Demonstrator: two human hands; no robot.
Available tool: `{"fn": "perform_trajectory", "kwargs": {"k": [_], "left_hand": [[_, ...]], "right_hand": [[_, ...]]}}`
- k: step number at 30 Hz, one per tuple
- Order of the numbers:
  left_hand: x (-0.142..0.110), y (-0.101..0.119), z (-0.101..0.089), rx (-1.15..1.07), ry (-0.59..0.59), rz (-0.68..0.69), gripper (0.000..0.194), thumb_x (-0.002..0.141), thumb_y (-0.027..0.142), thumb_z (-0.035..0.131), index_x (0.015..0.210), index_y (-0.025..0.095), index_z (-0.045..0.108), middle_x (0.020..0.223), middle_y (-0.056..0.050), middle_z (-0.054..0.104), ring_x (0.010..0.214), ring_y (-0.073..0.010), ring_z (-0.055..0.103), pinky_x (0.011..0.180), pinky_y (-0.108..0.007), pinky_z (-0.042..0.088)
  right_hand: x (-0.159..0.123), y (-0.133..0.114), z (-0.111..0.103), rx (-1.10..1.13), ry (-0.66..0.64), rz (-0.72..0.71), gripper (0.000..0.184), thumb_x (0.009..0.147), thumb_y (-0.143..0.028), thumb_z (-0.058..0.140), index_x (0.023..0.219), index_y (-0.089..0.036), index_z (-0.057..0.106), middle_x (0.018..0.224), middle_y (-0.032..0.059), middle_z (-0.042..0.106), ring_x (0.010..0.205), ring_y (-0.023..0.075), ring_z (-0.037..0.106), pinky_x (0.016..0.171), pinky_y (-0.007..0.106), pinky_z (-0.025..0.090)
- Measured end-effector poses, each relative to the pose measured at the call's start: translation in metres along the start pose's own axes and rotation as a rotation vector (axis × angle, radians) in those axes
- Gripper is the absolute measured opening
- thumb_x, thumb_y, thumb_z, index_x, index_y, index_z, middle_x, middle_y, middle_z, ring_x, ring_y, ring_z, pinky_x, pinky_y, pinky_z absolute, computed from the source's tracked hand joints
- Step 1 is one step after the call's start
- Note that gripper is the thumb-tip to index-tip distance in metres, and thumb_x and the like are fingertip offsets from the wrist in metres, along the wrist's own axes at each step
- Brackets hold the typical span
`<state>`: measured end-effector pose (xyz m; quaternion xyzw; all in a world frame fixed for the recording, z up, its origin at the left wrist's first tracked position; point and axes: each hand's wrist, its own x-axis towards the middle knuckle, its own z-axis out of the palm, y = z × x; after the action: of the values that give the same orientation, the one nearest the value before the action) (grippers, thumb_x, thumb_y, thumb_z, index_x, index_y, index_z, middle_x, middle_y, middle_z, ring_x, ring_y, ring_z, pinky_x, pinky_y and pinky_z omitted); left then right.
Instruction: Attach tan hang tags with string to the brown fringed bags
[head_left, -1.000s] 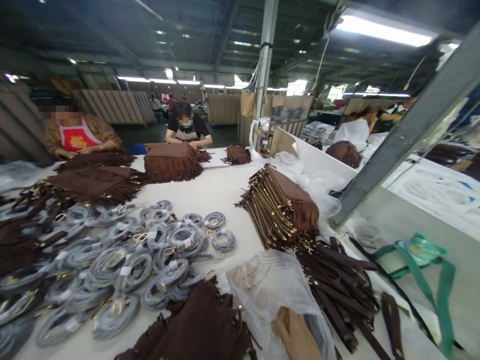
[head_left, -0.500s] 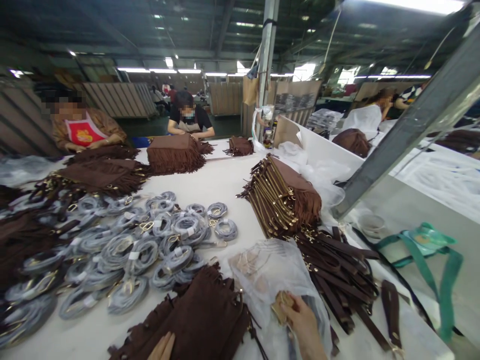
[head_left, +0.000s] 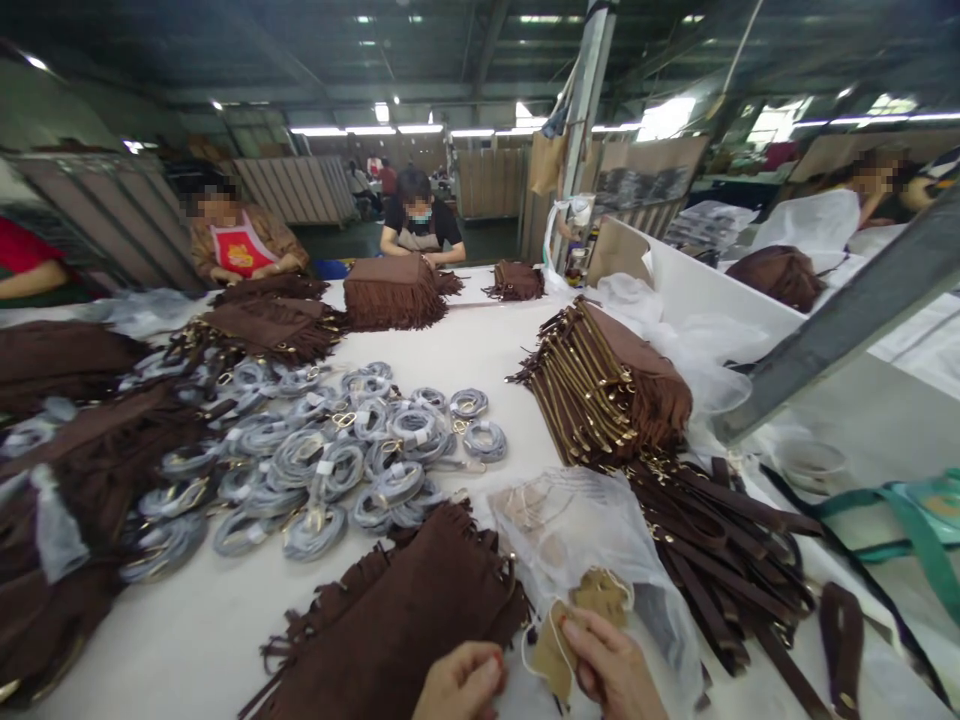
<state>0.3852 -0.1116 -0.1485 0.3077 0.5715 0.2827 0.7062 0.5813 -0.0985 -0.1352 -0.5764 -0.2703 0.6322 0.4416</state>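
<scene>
Tan tag (head_left: 553, 662), probably light, stiffish and best taken by its edge, was clamped in the right hand (head_left: 619, 672), the curled left hand's (head_left: 461, 685) hold unclear, above the near end of the plastic bag (head_left: 570, 540).

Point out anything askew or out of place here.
No spill or damage stands out. The dark straps lie in a loose jumble, with one looped strap apart at right, untidy beside the neat fringed stack.

I've got a bag (head_left: 390, 630) up front on the table (head_left: 480, 345) in my feed, polybag (head_left: 559, 520) right of it, loose straps (head_left: 724, 545) right of that. Coils (head_left: 324, 468) behind-left; strap-side stack (head_left: 615, 385) behind polybag.
</scene>
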Motion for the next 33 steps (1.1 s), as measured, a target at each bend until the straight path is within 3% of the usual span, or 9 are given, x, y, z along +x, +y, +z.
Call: {"fn": "perform_trajectory", "kwargs": {"k": [4,8,13,15,19,21,25,28,33], "left_hand": [[0.002,0.015,0.026,-0.444,-0.013,-0.109,0.058,0.042,0.052,0.079,0.084,0.015,0.063,0.071,-0.004,0.064,0.055,-0.0135,0.058,0.049,-0.022,0.040],[0.000,0.016,0.020,-0.446,0.083,-0.036,0.043,0.044,0.047,0.079,0.059,0.013,0.058,0.049,0.000,0.057,0.042,-0.0087,0.049,0.043,-0.019,0.029],[-0.005,0.015,0.008,-0.504,0.195,0.007,0.041,0.039,0.042,0.082,0.055,0.012,0.059,0.064,-0.004,0.064,0.052,-0.0091,0.050,0.050,-0.020,0.033],[-0.008,0.019,0.006,-0.583,0.191,0.023,0.040,0.039,0.039,0.083,0.054,0.012,0.057,0.067,-0.005,0.065,0.059,-0.0111,0.053,0.056,-0.022,0.037],[-0.016,0.030,0.008,-0.709,0.107,0.070,0.036,0.050,0.036,0.079,0.052,0.015,0.050,0.050,0.001,0.056,0.055,-0.0113,0.051,0.056,-0.023,0.037],[-0.019,0.035,0.007,-0.730,0.102,0.089,0.037,0.052,0.035,0.078,0.051,0.016,0.047,0.041,0.005,0.047,0.047,-0.0092,0.046,0.051,-0.021,0.032],[-0.022,0.037,0.001,-0.670,0.171,0.117,0.034,0.055,0.036,0.077,0.057,0.016,0.048,0.037,0.008,0.041,0.041,-0.0069,0.042,0.047,-0.019,0.028],[-0.020,0.036,-0.007,-0.569,0.208,0.130,0.033,0.058,0.038,0.072,0.060,0.016,0.048,0.038,0.008,0.042,0.040,-0.0066,0.043,0.046,-0.018,0.028],[-0.024,0.034,-0.018,-0.023,0.154,0.091,0.031,0.058,0.042,0.067,0.065,0.017,0.050,0.044,0.005,0.048,0.036,-0.0081,0.040,0.039,-0.020,0.028]], "right_hand": [[-0.012,0.003,0.029,-0.150,-0.065,-0.134,0.045,0.063,-0.058,0.063,0.076,-0.016,0.071,0.041,-0.0050,0.040,0.038,0.0075,0.030,0.039,0.020,0.022],[-0.017,-0.003,0.043,-0.215,0.033,-0.247,0.043,0.065,-0.059,0.061,0.078,-0.020,0.072,0.049,-0.0026,0.050,0.039,0.0098,0.038,0.039,0.021,0.034],[-0.014,0.001,0.040,-0.305,0.132,-0.444,0.035,0.069,-0.054,0.062,0.080,-0.023,0.072,0.068,0.0030,0.063,0.058,0.0172,0.055,0.055,0.022,0.046],[-0.010,0.007,0.036,-0.286,0.131,-0.384,0.037,0.069,-0.054,0.061,0.081,-0.021,0.072,0.063,0.0033,0.062,0.055,0.0175,0.055,0.053,0.023,0.046],[-0.001,0.020,0.029,-0.022,0.106,-0.015,0.046,0.063,-0.059,0.063,0.079,-0.016,0.070,0.045,-0.0004,0.054,0.041,0.0149,0.047,0.039,0.023,0.040],[0.002,0.022,0.026,-0.012,0.146,-0.011,0.046,0.060,-0.059,0.065,0.075,-0.016,0.069,0.048,0.0006,0.057,0.045,0.0166,0.050,0.043,0.025,0.042],[-0.001,0.016,0.020,-0.210,0.164,-0.146,0.043,0.064,-0.057,0.063,0.079,-0.016,0.069,0.045,-0.0014,0.054,0.046,0.0163,0.049,0.047,0.025,0.042],[-0.005,0.012,0.016,-0.203,0.113,-0.087,0.042,0.064,-0.056,0.063,0.076,-0.017,0.067,0.045,-0.0021,0.054,0.046,0.0158,0.049,0.048,0.024,0.041],[-0.004,0.011,0.015,-0.132,0.145,-0.082,0.038,0.066,-0.055,0.063,0.068,-0.017,0.065,0.043,-0.0038,0.051,0.044,0.0130,0.045,0.049,0.024,0.037]]}}
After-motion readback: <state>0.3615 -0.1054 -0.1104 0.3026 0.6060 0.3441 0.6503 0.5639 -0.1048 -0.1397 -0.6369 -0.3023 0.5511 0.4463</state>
